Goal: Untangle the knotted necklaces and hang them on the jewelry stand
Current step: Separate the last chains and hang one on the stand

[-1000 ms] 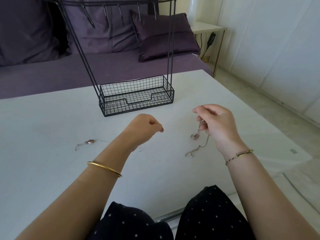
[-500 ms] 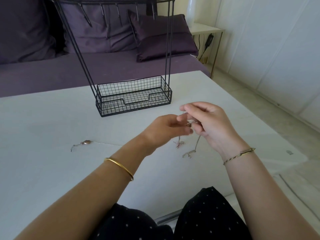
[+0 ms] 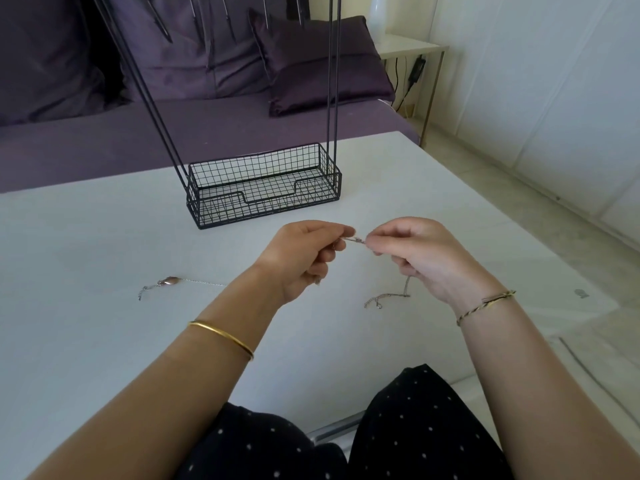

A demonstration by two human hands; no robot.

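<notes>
If the hands pull apart hard, chain (image 3: 355, 240): any knot likely cinches tighter and fine links could snap. Cause: tension on a very short span.
left hand (image 3: 304, 251): fingers (image 3: 344, 233) curled, thumb and forefinger pinching one end of that span.
right hand (image 3: 422, 254): fingers (image 3: 374, 239) curled, pinching the other end.
chain position: span bridges the two pinches, lifted off the counter (image 3: 86, 237). The rest drops under the right hand.
tail (image 3: 384, 299): lies on the counter below the right hand.
knot: too small to tell.
slip risk: thin chain, small grip. A lost pinch drops it onto the tail and it could re-tangle.
second necklace (image 3: 173, 282): flat on the counter, well left of the hands. A forearm sweep could drag it.
stand (image 3: 263, 192): behind the hands, no chain seen on its hooks (image 3: 228, 26).
</notes>
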